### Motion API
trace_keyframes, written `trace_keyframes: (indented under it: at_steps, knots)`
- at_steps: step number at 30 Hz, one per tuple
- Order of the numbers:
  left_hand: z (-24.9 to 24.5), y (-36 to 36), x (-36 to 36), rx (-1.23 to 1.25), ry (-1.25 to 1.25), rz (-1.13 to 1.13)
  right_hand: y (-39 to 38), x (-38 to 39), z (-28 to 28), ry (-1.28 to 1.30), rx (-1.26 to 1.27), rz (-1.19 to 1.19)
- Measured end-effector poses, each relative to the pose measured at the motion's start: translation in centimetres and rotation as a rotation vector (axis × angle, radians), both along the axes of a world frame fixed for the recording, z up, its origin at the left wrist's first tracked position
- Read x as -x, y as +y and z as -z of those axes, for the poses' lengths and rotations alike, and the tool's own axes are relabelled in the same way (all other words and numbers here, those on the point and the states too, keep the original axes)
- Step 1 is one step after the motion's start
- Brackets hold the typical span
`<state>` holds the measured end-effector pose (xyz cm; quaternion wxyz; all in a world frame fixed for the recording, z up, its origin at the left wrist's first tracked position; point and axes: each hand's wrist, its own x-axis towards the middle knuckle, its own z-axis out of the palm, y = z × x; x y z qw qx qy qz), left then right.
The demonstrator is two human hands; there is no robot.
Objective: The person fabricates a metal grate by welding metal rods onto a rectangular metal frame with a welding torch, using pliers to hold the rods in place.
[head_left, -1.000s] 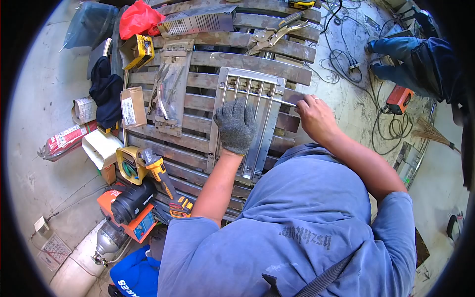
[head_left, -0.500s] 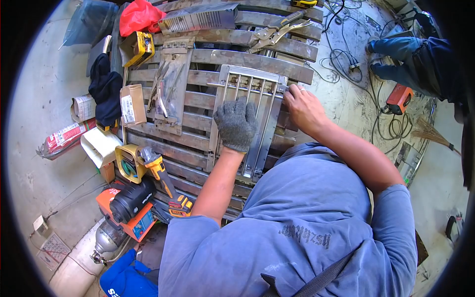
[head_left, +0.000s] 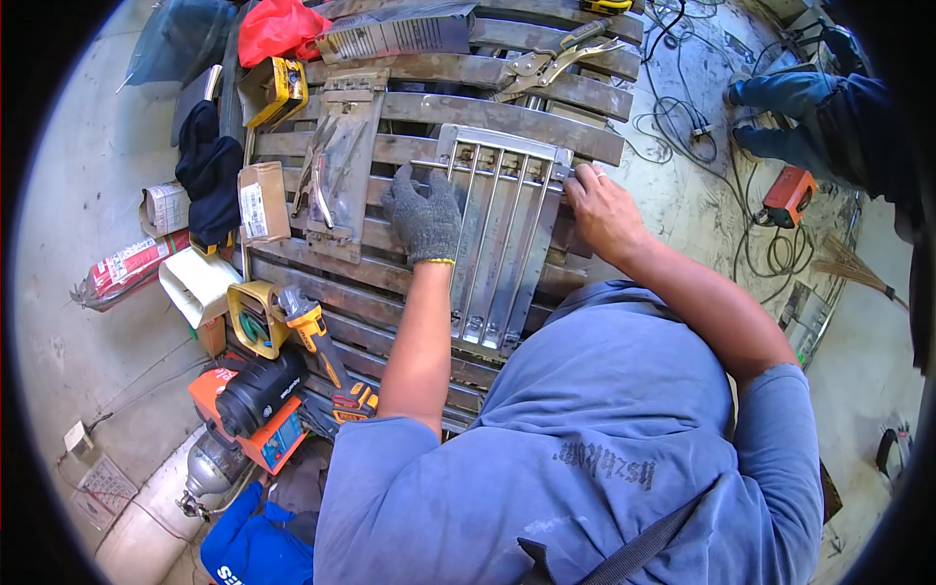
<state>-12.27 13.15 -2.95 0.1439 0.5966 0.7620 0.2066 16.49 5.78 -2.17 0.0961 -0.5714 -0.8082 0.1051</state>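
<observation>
Since the earlier frame, the gloved left hand has been shifting leftward off the long rods and is now sitting near the left end of the thin cross rod; cannot tell whether its fingers are gripping. The bare right hand is staying by the rod's right end, finger closure unclear. The metal frame is lying on the slatted desk, between the forearms.

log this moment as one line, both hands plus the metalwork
left hand: gloved, near left end of cross rod | right hand: ungloved, near rod's right end | metal frame: on slatted table
</observation>
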Motion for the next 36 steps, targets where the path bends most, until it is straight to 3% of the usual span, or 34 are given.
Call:
trace_keyframes:
  at_steps: [8,14,20,26,32,36]
  knots:
    - [1.5,-0.3,0.1,-0.139,-0.082,-0.077,-0.1,0.0,0.4,0.066,-0.006,0.017]
    - [2.1,0.4,0.9,-0.102,-0.117,-0.051,-0.1,-0.1,0.3,0.078,0.002,0.027]
    - [3.9,0.9,1.9,-0.131,-0.338,-0.046,-0.2,0.0,0.7,0.087,-0.033,0.030]
    - [1.9,0.9,0.9,-0.106,-0.357,-0.031,-0.2,0.0,1.2,0.075,-0.082,0.028]
    - [2.6,0.7,0.8,-0.032,-0.538,-0.080,-0.3,0.2,1.2,0.085,-0.108,0.046]
    - [2.2,0.6,0.4,-0.073,-0.391,-0.059,-0.5,0.3,1.4,0.097,-0.121,0.062]
